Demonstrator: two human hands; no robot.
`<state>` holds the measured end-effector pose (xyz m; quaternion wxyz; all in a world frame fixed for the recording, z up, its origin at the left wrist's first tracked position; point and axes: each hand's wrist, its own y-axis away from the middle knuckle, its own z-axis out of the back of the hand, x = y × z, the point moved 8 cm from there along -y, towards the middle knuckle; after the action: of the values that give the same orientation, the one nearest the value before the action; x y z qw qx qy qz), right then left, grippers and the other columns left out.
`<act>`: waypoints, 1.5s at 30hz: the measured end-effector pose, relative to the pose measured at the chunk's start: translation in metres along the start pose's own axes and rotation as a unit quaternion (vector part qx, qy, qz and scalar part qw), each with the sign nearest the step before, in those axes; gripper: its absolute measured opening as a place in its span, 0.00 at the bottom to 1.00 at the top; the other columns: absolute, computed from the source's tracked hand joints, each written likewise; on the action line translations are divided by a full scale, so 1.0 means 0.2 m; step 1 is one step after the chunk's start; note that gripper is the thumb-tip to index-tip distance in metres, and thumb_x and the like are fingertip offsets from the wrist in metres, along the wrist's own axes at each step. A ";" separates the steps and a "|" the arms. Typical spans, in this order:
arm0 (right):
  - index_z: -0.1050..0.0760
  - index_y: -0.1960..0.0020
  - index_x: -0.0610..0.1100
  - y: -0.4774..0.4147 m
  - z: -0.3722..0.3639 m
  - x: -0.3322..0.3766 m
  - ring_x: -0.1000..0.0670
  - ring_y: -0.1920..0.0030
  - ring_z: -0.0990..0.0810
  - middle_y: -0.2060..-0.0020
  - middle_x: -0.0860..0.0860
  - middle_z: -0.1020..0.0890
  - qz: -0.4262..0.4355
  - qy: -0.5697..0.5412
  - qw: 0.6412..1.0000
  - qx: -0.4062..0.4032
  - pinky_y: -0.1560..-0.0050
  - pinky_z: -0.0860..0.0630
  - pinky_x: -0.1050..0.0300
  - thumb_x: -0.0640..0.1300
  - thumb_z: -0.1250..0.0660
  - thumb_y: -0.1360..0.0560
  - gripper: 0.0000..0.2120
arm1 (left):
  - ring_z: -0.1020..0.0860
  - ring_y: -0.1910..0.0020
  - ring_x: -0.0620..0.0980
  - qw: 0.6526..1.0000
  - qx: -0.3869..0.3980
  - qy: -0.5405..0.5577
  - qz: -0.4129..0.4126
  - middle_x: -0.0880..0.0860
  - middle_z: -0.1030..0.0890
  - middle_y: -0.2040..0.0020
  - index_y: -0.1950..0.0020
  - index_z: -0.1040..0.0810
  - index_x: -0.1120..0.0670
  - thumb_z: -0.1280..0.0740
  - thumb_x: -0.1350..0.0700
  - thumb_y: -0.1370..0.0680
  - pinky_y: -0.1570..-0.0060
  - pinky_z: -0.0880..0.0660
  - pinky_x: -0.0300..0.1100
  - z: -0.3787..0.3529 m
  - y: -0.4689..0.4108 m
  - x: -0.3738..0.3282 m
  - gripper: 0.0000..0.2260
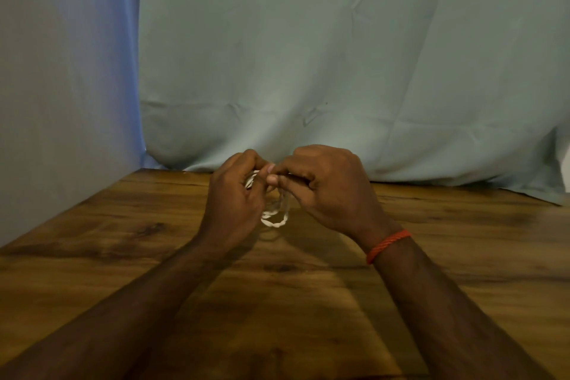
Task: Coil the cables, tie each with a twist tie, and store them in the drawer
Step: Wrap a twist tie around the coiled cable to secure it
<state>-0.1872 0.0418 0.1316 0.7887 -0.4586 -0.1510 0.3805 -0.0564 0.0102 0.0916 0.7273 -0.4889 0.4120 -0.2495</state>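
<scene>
The cable (275,219), a thin white one gathered into small loops, hangs between the two hands just above the table (123,256), a little below the middle of the frame. The fingers (271,179) of the right hand (327,188) are pressed together at their tips, pinching something at the top of the coil; whether that is a twist tie or just a strand of the cable is too small to tell. The fingers of the left hand (237,191) curl round the other side of the coil and grip it, with loops showing white between them. The bottom of the coil droops free below both hands.

This looks like the binding step, or the last of the coiling. To do it well, the left hand should keep the loops stacked and even while the right does the fine work, so no loop slips out and loosens the bundle. Any tie should go round all the strands at one spot and be twisted snug, not so tight that it kinks the thin cable.

An orange wristband (388,245) sits on the right wrist. Pale cloth (339,55) hangs behind the table across the upper frame. No drawer is in view.
</scene>
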 end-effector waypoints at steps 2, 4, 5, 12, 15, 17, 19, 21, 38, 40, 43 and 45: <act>0.16 0.57 0.50 0.00 -0.01 -0.03 0.54 0.64 0.26 0.68 0.55 0.23 -0.032 -0.007 0.999 0.003 0.67 0.28 0.51 0.56 0.33 0.23 0.12 | 0.26 0.64 0.48 1.000 0.006 0.026 0.006 0.50 0.25 0.65 0.60 0.26 0.58 0.35 0.56 0.19 0.63 0.32 0.42 0.00 0.01 0.01 0.11; 0.17 0.57 0.49 -0.01 0.00 -0.06 0.53 0.63 0.25 0.66 0.54 0.23 -0.066 -0.042 0.997 -0.011 0.65 0.26 0.49 0.56 0.33 0.22 0.13 | 0.26 0.64 0.50 0.998 0.016 0.061 0.009 0.51 0.25 0.65 0.60 0.26 0.59 0.38 0.55 0.17 0.64 0.30 0.47 -0.01 0.01 0.00 0.13; 0.17 0.58 0.48 -0.01 0.01 -0.08 0.53 0.63 0.25 0.65 0.53 0.23 -0.088 -0.073 0.993 -0.032 0.64 0.26 0.48 0.55 0.32 0.23 0.13 | 0.27 0.65 0.49 0.997 0.020 0.074 0.006 0.50 0.26 0.66 0.60 0.27 0.58 0.39 0.55 0.17 0.65 0.31 0.48 -0.01 0.01 -0.01 0.13; 0.16 0.62 0.47 0.02 0.06 -0.19 0.54 0.64 0.19 0.67 0.54 0.16 -0.224 -0.212 0.946 -0.102 0.60 0.22 0.52 0.49 0.26 0.26 0.08 | 0.20 0.63 0.47 0.991 0.048 0.122 0.000 0.49 0.19 0.61 0.54 0.23 0.58 0.29 0.49 0.25 0.64 0.24 0.41 -0.03 0.04 -0.07 0.12; 0.14 0.60 0.44 0.04 0.03 -0.23 0.56 0.64 0.17 0.67 0.53 0.15 -0.270 -0.259 0.922 -0.096 0.60 0.20 0.58 0.45 0.24 0.27 0.06 | 0.20 0.62 0.45 0.989 0.062 0.137 -0.009 0.47 0.19 0.59 0.53 0.23 0.55 0.30 0.49 0.24 0.62 0.24 0.38 -0.03 0.04 -0.08 0.10; 0.14 0.59 0.45 0.05 0.02 -0.26 0.57 0.64 0.16 0.66 0.54 0.14 -0.300 -0.301 0.900 -0.097 0.59 0.19 0.58 0.44 0.23 0.28 0.03 | 0.19 0.59 0.45 0.985 0.075 0.153 -0.011 0.47 0.19 0.56 0.50 0.24 0.54 0.30 0.49 0.25 0.61 0.24 0.37 -0.04 0.04 -0.09 0.10; 0.14 0.59 0.44 0.06 0.02 -0.27 0.57 0.65 0.17 0.66 0.53 0.14 -0.316 -0.325 0.886 -0.098 0.60 0.20 0.60 0.42 0.22 0.29 0.03 | 0.18 0.54 0.48 0.979 0.088 0.186 0.008 0.49 0.19 0.53 0.43 0.27 0.50 0.29 0.48 0.26 0.57 0.23 0.38 -0.06 0.05 -0.08 0.15; 0.14 0.58 0.43 0.06 0.02 -0.27 0.57 0.65 0.17 0.65 0.51 0.14 -0.321 -0.340 0.879 -0.096 0.60 0.20 0.61 0.42 0.22 0.29 0.03 | 0.18 0.52 0.51 0.972 0.104 0.209 0.015 0.49 0.20 0.52 0.37 0.31 0.46 0.28 0.48 0.26 0.55 0.22 0.38 -0.08 0.05 -0.08 0.21; 0.21 0.46 0.43 0.14 -0.04 -0.31 0.53 0.69 0.19 0.67 0.45 0.15 -0.429 -0.429 0.788 -0.106 0.65 0.22 0.59 0.40 0.20 0.32 0.17 | 0.20 0.51 0.47 0.986 0.101 0.086 -0.101 0.51 0.20 0.50 0.37 0.25 0.53 0.29 0.63 0.26 0.51 0.24 0.40 -0.06 0.04 -0.19 0.18; 0.23 0.43 0.46 0.16 -0.08 -0.33 0.49 0.65 0.17 0.64 0.43 0.14 -0.456 -0.445 0.765 -0.088 0.59 0.19 0.53 0.41 0.20 0.32 0.20 | 0.20 0.49 0.46 0.987 0.092 0.072 -0.107 0.53 0.20 0.48 0.40 0.22 0.57 0.29 0.63 0.26 0.48 0.25 0.37 -0.06 0.04 -0.19 0.14; 0.25 0.43 0.45 0.18 -0.13 -0.35 0.46 0.63 0.16 0.59 0.39 0.14 -0.481 -0.454 0.747 -0.072 0.53 0.17 0.47 0.41 0.21 0.30 0.20 | 0.21 0.48 0.43 0.990 0.085 0.060 -0.097 0.52 0.19 0.49 0.43 0.20 0.59 0.30 0.63 0.25 0.47 0.27 0.34 -0.07 0.04 -0.18 0.12; 0.23 0.45 0.43 0.19 -0.14 -0.35 0.46 0.64 0.16 0.60 0.39 0.14 -0.481 -0.443 0.754 -0.058 0.54 0.17 0.46 0.41 0.22 0.29 0.16 | 0.21 0.48 0.42 0.991 0.082 0.053 -0.089 0.52 0.19 0.49 0.43 0.20 0.58 0.30 0.63 0.25 0.47 0.28 0.33 -0.07 0.04 -0.16 0.11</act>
<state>-0.2348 -0.0160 0.0936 0.6840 -0.1504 -0.7064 0.1021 -0.0860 0.0307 0.0929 0.7170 -0.4484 0.3829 -0.3719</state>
